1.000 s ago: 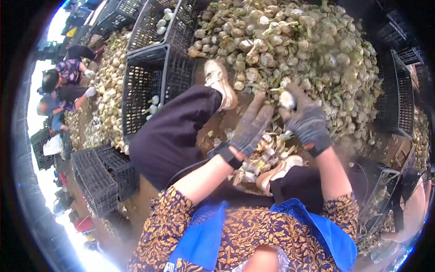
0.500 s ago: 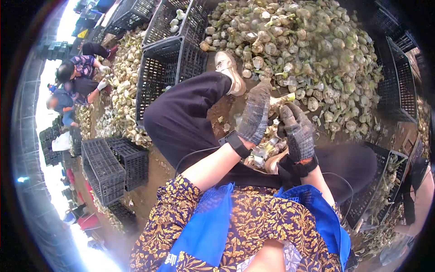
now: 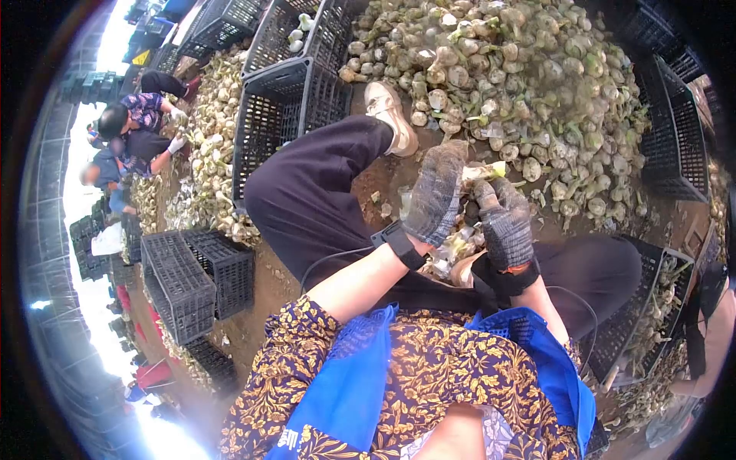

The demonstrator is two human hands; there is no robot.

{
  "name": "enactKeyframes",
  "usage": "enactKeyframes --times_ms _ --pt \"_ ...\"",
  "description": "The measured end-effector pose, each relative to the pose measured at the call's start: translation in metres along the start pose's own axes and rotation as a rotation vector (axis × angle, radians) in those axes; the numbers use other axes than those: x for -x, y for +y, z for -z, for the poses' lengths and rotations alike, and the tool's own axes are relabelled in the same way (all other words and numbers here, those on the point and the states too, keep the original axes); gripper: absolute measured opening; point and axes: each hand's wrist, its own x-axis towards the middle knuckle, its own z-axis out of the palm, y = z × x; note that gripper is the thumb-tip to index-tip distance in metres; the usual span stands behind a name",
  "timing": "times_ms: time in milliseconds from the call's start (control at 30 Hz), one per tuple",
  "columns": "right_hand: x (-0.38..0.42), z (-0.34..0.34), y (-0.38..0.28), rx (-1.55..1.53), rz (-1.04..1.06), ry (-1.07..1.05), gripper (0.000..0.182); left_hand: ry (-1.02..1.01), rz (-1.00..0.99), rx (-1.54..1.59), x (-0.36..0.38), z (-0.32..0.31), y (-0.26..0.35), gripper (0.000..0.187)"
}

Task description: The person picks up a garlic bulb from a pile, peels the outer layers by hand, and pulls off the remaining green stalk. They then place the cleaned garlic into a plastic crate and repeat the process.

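Note:
Both my hands wear dirty grey work gloves and meet in front of my knees. My left hand [image 3: 437, 192] is closed round a garlic bulb, which is mostly hidden by the glove. The pale green stem [image 3: 484, 172] of the garlic points right between the hands. My right hand [image 3: 506, 222] has bent fingers pressed against the underside of that stem. Under the hands lie loose garlic skins and trimmings [image 3: 460, 247]. Beyond them rises a large heap of garlic bulbs [image 3: 521, 92].
Black crates stand at the left [image 3: 272, 115], lower left [image 3: 180, 284] and right [image 3: 675, 138]. Another crate [image 3: 652, 322] at the lower right holds garlic stems. Co-workers [image 3: 134, 123] sit by a second garlic heap [image 3: 211, 138]. A bare arm [image 3: 713, 337] shows at the right edge.
The stem now lies a little further right and shows more between my hands. My right hand has shifted slightly down, and the whole view has moved a little.

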Motion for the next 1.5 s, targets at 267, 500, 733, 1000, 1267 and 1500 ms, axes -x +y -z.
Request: enactKeyframes --times_ms 267,500,733,1000,1267,1500 --pt "-0.006 0.009 0.007 -0.018 0.061 0.014 0.021 0.047 1.049 1.211 -0.019 0.004 0.019 0.042" --pt "-0.009 0.011 0.002 -0.123 -0.121 -0.052 0.032 0.131 0.743 1.026 -0.006 -0.018 -0.002 0.044" --pt "-0.01 0.017 0.015 0.252 0.157 -0.001 0.026 0.039 1.107 1.167 -0.02 0.007 0.027 0.05" --pt "-0.013 0.022 0.004 -0.041 -0.087 0.053 0.018 -0.02 -0.01 0.008 0.002 0.005 0.011 0.056" --pt "-0.005 0.017 -0.015 0.233 0.027 0.109 0.021 -0.132 0.278 0.494 -0.001 0.001 0.001 0.04" --pt "-0.011 0.023 0.015 -0.372 -0.198 0.09 0.028 -0.221 0.887 1.12 -0.007 0.011 0.019 0.039"
